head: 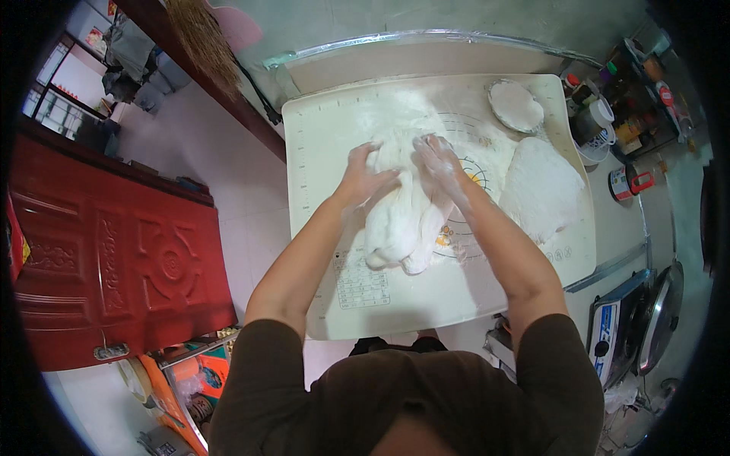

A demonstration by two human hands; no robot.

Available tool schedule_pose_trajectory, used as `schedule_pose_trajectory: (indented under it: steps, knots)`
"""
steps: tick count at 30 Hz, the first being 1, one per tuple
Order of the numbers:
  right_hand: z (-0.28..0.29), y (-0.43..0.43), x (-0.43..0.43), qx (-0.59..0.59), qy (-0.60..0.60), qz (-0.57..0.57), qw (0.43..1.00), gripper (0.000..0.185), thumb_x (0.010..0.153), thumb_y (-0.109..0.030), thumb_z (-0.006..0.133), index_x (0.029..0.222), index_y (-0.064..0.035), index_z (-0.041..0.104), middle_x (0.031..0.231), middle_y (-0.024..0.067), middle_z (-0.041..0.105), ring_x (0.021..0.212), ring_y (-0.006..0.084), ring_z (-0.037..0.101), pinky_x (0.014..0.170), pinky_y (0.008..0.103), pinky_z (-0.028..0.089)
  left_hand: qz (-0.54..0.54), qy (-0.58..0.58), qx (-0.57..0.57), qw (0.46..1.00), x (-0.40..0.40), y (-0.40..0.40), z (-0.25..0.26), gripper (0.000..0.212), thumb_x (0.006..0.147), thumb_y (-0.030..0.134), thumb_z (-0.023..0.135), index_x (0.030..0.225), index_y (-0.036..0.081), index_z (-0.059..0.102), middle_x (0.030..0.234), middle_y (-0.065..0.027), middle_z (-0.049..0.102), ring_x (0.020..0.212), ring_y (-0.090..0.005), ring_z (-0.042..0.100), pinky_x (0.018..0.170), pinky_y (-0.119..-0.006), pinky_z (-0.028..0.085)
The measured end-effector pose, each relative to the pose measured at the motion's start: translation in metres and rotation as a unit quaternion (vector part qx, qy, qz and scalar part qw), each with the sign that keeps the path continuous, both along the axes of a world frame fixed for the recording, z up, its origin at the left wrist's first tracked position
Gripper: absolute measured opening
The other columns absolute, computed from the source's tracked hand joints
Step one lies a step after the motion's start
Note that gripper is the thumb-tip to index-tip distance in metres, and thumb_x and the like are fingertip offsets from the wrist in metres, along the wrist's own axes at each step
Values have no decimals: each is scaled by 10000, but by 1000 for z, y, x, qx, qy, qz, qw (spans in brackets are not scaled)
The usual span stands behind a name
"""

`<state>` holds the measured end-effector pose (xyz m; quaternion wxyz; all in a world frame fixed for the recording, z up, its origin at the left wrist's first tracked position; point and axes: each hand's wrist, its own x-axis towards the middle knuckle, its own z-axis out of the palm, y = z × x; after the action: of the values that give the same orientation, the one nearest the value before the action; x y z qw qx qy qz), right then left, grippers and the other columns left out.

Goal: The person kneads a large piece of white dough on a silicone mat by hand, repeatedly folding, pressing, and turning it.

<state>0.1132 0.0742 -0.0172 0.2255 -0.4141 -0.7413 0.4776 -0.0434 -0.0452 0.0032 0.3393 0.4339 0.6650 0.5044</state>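
Note:
A long, folded piece of white dough (393,228) lies on a floured silicone pastry mat (319,142) in front of me. My left hand (365,174) grips its upper left side, thumb pointing inward across the dough. On the upper right side, my right hand (439,154) holds the dough with flour-coated fingers close together; its thumb is hidden. To the right of my right forearm rests a second, larger lump of dough (542,185), dusted with flour. Behind that lump, a round bowl of flour (516,105) stands at the mat's far right corner.
Jars and bottles (593,122) crowd the right side, beside a can with a red handle (624,182). Nearer on the right are a gas stove (607,330) and a pan lid (661,319). A red door (125,245) stands at left, below a straw broom (202,43).

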Motion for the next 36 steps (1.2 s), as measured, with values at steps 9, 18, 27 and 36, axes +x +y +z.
schedule_pose_trajectory:
  steps: [9, 18, 27, 36]
  knots:
    - [59, -45, 32, 67, -116, 214, 967, 694, 740, -402, 632, 1274, -36, 384, 1266, 214, 413, 1149, 335, 432, 941, 371, 376, -141, 2, -88, 986, -1, -46, 40, 934, 625, 208, 777, 1325, -41, 210, 1227, -186, 425, 1133, -255, 437, 953, -337, 375]
    - [36, -135, 71, 233, -293, 201, 905, 891, 642, -353, 708, 1357, -95, 242, 1359, 204, 245, 1240, 437, 234, 994, 600, 165, -187, 479, 58, 856, 44, -110, 20, 959, 512, 258, 806, 1286, 23, 291, 1206, -293, 369, 1119, -496, 367, 944, -534, 311]
    - [-4, -28, 3, 236, -203, 76, 947, 774, 670, -312, 684, 1294, -39, 317, 1265, 207, 381, 1183, 376, 349, 977, 452, 301, -41, 453, -51, 889, 10, 3, -14, 742, 620, 233, 735, 1244, 30, 389, 1175, -218, 425, 1046, -394, 451, 872, -450, 390]
    - [1, 5, -20, 155, -219, 17, 963, 668, 760, -293, 600, 1300, -23, 315, 1247, 210, 421, 1167, 347, 401, 971, 399, 341, -17, 390, -103, 915, -8, 42, -3, 651, 662, 269, 716, 1210, 40, 449, 1114, -179, 501, 1042, -354, 477, 852, -388, 433]
